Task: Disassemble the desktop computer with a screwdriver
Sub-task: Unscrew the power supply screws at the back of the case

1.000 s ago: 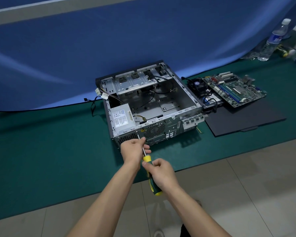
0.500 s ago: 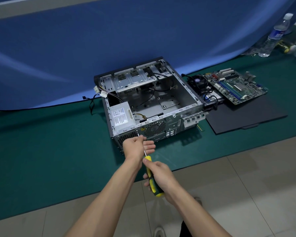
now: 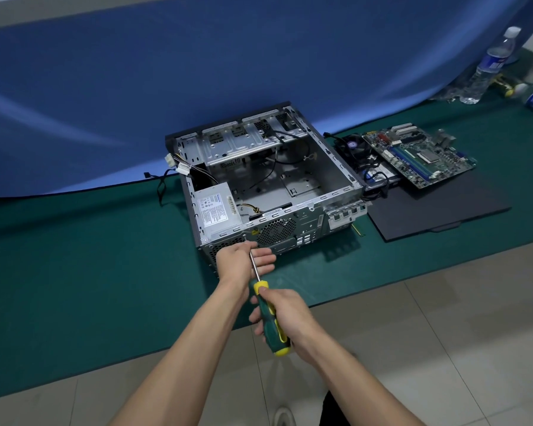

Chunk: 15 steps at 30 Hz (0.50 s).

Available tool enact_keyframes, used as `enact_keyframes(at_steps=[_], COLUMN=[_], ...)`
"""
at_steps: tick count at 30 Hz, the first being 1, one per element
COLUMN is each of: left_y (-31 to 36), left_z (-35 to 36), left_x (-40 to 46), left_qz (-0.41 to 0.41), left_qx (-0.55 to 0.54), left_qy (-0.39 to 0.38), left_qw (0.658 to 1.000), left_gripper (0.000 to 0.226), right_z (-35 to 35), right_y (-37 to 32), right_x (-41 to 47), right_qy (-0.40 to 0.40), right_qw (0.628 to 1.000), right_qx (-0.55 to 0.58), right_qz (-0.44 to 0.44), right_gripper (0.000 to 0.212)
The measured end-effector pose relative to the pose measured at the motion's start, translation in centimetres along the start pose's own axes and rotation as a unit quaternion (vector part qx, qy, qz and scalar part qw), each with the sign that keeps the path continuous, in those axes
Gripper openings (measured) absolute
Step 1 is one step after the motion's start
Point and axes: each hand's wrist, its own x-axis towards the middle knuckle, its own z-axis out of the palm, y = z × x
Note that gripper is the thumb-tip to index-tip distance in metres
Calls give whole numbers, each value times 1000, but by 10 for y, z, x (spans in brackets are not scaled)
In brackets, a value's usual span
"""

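An open grey desktop case lies on a green mat, its rear panel facing me. The silver power supply sits in its near-left corner. My right hand grips the green and yellow handle of a screwdriver. The metal shaft runs up to a screw on the rear panel just above the power supply grille. My left hand pinches the shaft close to the tip, its other fingers loosely extended to the right.
A removed motherboard and a fan lie on a black side panel right of the case. Loose cables hang off the case's left side. Water bottles stand at the far right. Blue cloth rises behind; tiled floor lies in front.
Both hands stay on the screwdriver at the same screw. My right hand has shifted its hold on the handle, and the view has moved slightly.
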Motion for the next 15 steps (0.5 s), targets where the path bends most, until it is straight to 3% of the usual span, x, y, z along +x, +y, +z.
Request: enact_keyframes(at_steps=[4, 8, 10, 15], left_y=[10, 7, 7, 11], left_z=[-7, 0, 3, 6], left_x=[2, 2, 2, 9], left_qz=[26, 5, -3, -27], left_qx=[113, 39, -5, -107], left_qy=[-8, -14, -22, 45], left_qw=[993, 999, 1000, 993], left_gripper=[19, 22, 21, 9], right_z=[2, -4, -5, -6], right_y=[1, -3, 0, 5], right_x=[2, 0, 1, 8], right_qy=[42, -29, -21, 159], right_qw=[998, 998, 999, 978], right_qx=[-46, 30, 24, -124], right_qz=[-27, 47, 15, -54], right_gripper=[30, 33, 30, 33])
